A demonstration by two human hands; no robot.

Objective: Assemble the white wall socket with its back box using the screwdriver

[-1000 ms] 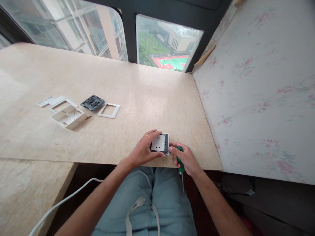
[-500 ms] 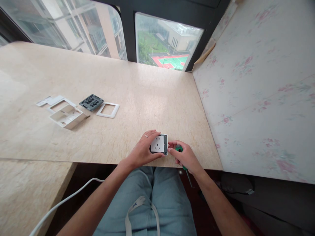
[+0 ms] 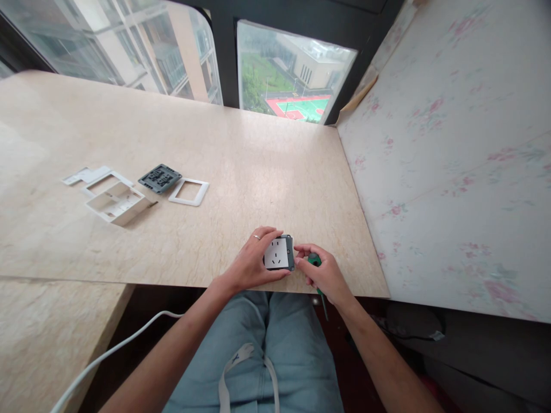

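Close to the front edge of the stone counter lies a wall socket (image 3: 276, 254) with a white slotted face and a dark grey mounting frame. My left hand (image 3: 249, 261) is closed around its left side, fingers at the top edge and thumb along the bottom. Just right of the socket, my right hand (image 3: 322, 274) is closed on a screwdriver (image 3: 314, 260) with a green and black handle, its shaft pointing down toward my lap. The fingertips of that hand are bunched beside the socket's right edge; whether they pinch something small cannot be made out.
On the left of the counter (image 3: 267, 160) lie a white back box (image 3: 124, 213), a white frame (image 3: 92, 187), a dark grey socket plate (image 3: 160, 179) and another white frame (image 3: 200, 197). A papered wall (image 3: 456, 172) bounds the right. A white cable (image 3: 116, 345) hangs at lower left.
The socket has shifted slightly to the right within my left hand. The screwdriver's shaft has swung a little to the left. The parts on the counter stay put.
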